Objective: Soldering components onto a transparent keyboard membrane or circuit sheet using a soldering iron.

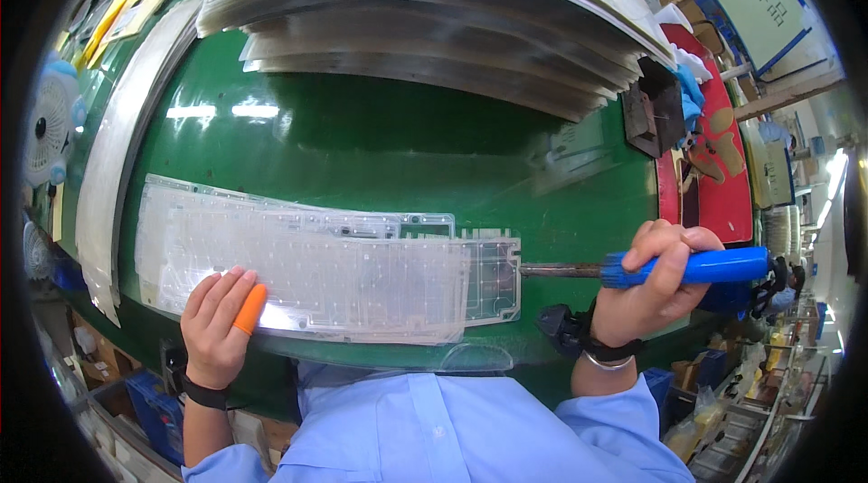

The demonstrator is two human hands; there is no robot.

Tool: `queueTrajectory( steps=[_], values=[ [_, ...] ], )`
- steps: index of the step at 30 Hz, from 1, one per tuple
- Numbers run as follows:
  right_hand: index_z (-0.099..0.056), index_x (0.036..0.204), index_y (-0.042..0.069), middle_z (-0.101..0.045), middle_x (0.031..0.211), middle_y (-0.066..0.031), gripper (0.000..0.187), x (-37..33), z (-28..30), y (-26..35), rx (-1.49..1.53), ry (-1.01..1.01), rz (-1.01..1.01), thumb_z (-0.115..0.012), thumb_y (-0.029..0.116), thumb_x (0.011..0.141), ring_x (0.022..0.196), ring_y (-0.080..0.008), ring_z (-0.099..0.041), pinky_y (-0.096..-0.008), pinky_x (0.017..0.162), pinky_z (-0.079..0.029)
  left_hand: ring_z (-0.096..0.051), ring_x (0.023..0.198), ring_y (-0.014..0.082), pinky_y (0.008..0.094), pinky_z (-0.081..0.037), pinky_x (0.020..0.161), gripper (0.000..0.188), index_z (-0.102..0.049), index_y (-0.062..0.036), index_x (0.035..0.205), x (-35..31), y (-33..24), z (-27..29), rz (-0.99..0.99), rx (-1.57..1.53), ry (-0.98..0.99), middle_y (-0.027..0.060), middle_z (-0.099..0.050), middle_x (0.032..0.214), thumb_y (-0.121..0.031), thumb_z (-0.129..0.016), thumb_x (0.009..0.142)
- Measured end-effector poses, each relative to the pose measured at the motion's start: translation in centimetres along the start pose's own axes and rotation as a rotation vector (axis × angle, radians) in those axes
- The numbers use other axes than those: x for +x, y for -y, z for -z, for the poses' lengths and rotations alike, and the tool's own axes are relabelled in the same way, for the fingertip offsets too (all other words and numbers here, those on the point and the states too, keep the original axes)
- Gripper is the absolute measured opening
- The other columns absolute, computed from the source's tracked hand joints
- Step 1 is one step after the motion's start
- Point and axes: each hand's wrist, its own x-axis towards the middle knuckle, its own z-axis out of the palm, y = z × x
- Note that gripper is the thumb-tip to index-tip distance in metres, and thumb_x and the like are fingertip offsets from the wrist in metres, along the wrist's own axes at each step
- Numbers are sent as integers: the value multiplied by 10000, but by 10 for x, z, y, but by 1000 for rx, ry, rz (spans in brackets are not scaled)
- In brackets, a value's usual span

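A white fan stands at far left. The left hand, flat with an orange finger cot, presses the clear sheet lying on the green worktop. The right hand grips a blue-handled tool, its tip at the sheet's right edge.

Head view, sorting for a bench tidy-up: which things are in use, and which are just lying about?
In use:
left hand
clear keyboard membrane sheets
right hand
blue-handled tool

Lying about:
stack of clear sheets
white fan
red mat
yellow papers
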Motion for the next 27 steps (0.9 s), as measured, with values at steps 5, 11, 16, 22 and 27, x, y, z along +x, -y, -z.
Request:
queueTrajectory(
  steps=[5,11,16,22,27],
  values=[
    [-387,972,53,-528,538,-60,135,-6,-6,-5,-27,113,4,-467,86,869,448,-102,-420,-253,510,-344,-611,972,267,407,-469,841,219,-649,-5,914,-6,3,3,8,12,14,114,-637,1009,-92,-638,714],
    [-388,975,52,-533,536,-61,140,-9,-7,-7,-35,185,3,-474,85,870,443,-102,-433,-256,510,-346,-588,1004,294,424,-450,865,552,-633,20,941,-6,6,3,-8,-37,76,130,-622,1040,-491,-437,868],
    [-388,979,47,-530,535,-61,149,-11,-8,-9,-40,219,-3,-481,88,870,432,-111,-443,-260,488,-344,-589,993,299,420,-454,855,618,-634,23,925,15,-8,5,-63,-110,30,138,-621,1036,-538,-376,887],
    [-390,981,44,-520,541,-56,152,-13,-7,-8,-11,236,34,-484,96,873,434,-111,-446,-254,476,-341,-465,1156,349,457,-386,937,498,-584,0,1092,81,-61,3,-69,-458,277,153,-510,1232,-390,-607,784],
    [-401,1016,31,-479,562,-28,196,6,8,-12,-31,-46,-82,-469,169,895,495,-90,-395,-240,506,-318,-236,1317,373,546,-122,1063,557,-531,-111,1223,118,-99,-42,-203,-530,299,139,-356,1379,-478,-527,804]
  ],
)
